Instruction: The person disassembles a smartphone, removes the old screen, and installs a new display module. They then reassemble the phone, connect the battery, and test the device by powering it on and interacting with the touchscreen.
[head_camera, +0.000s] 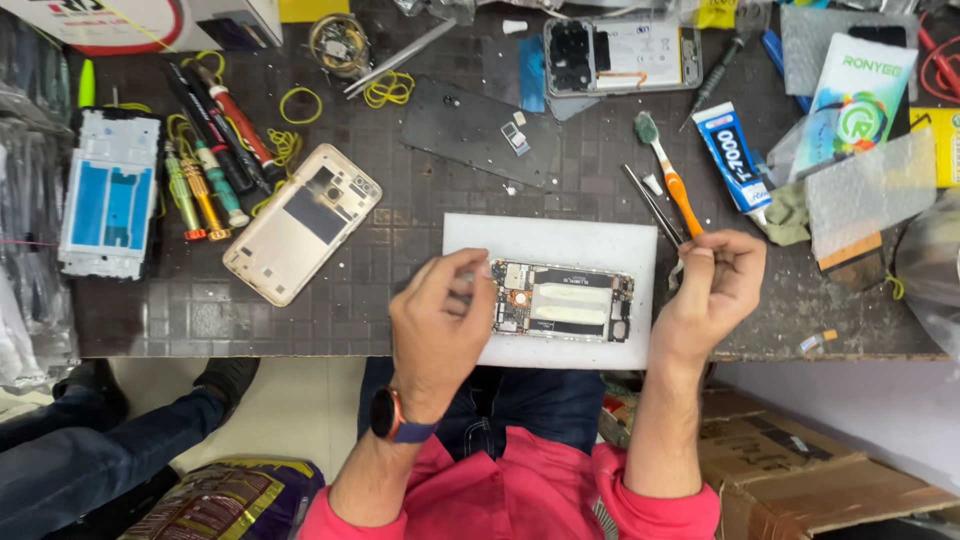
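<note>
Opened phone, 1 pc, back off w/ board and two pale strips showing, lies flat on a white mat at the near edge of the bench. Left hand sits at the phone's left end, fingers curled down onto that edge; grip partly closed, touching the frame, anything pinched can't be told. Right hand hovers just right of the mat, not touching the phone; grip closed round thin metal tweezers whose tips point away up the bench. Beside them: 1 orange-handled toothbrush, 1 blue-white glue tube. Left of the mat: 1 gold back cover. Further off: 1 dark back panel, a bunch of screwdrivers, approx 6, 1 white frame, several yellow rubber bands. Far edge: 1 more opened handset.
</note>
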